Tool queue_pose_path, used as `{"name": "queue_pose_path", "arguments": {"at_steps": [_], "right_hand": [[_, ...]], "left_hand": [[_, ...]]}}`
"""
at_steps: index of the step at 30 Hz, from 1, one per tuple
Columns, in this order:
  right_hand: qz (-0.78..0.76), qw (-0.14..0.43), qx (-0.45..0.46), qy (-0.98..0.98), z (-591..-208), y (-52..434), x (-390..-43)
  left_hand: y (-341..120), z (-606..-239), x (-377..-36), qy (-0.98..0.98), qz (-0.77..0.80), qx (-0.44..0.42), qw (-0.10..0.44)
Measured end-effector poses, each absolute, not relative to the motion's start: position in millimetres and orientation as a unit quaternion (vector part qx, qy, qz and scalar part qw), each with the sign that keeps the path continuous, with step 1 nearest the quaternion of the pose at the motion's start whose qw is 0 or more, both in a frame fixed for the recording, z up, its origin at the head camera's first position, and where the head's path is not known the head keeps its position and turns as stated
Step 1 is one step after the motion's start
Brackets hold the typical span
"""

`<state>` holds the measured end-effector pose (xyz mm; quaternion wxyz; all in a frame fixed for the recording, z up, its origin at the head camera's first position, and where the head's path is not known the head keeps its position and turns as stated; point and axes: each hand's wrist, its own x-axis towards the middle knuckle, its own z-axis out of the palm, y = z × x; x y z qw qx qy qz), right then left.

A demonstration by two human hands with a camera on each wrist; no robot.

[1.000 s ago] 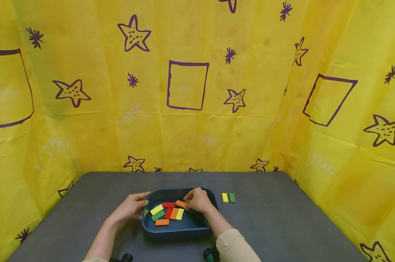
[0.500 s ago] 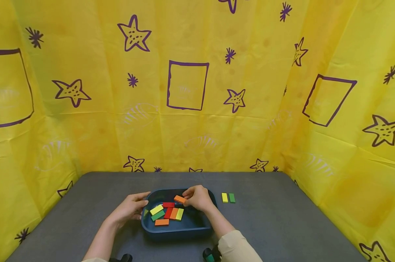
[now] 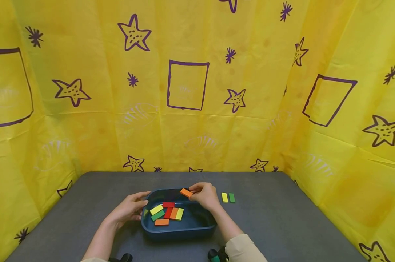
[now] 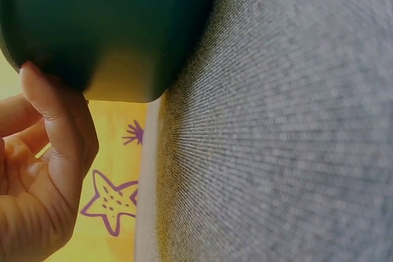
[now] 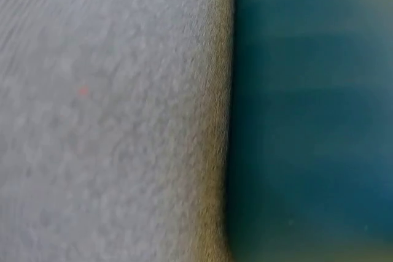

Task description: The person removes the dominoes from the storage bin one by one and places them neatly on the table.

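Note:
A dark blue rectangular plastic tub (image 3: 178,234) with rounded corners stands on the table. At its left end my left hand (image 3: 131,208) holds the rim, and in the left wrist view the thumb (image 4: 46,93) lies against the tub's wall (image 4: 123,29). My right hand (image 3: 204,194) pinches an orange wooden block (image 3: 186,193) over the tub's far right rim. Several flat blocks lie inside towards the left, among them a red block (image 3: 168,205), a yellow block (image 3: 156,209), a green block (image 3: 158,215) and another orange block (image 3: 162,222). The right wrist view shows no hand.
To the right of the tub, a yellow block (image 3: 224,197) and a green block (image 3: 231,198) lie side by side on the dark grey tabletop (image 3: 276,222). Yellow curtains (image 3: 191,142) with drawn starfish hang around the table's back and sides.
My right hand has lifted the orange block from among the others and carried it up and right to the tub's far rim. The left hand has stayed in place.

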<state>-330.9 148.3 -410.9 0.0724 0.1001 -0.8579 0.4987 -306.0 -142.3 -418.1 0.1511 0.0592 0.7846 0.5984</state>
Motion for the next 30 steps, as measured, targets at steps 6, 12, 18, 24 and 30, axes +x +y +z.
{"name": "queue_pose_path", "arguments": {"at_steps": [6,12,18,24,30], "right_hand": [[0.499,0.100,0.087,-0.856,-407.4,159.0,-330.7],[0.517,0.119,0.067,-0.845,-405.5,171.1,-331.4],[0.550,0.153,0.052,-0.819,-407.2,182.2,-331.4],[0.580,0.194,0.024,-0.791,-413.6,190.4,-332.7],[0.591,0.228,-0.001,-0.774,-415.7,197.3,-332.8]], "left_hand": [[-142.8,-418.3,-306.7,0.781,0.600,0.064,0.158],[-142.9,-418.7,-307.0,0.781,0.601,0.064,0.158],[-141.4,-416.5,-305.8,0.783,0.600,0.062,0.154],[-140.2,-415.2,-304.3,0.787,0.596,0.059,0.150],[-140.7,-416.4,-304.9,0.789,0.593,0.059,0.151]]}}
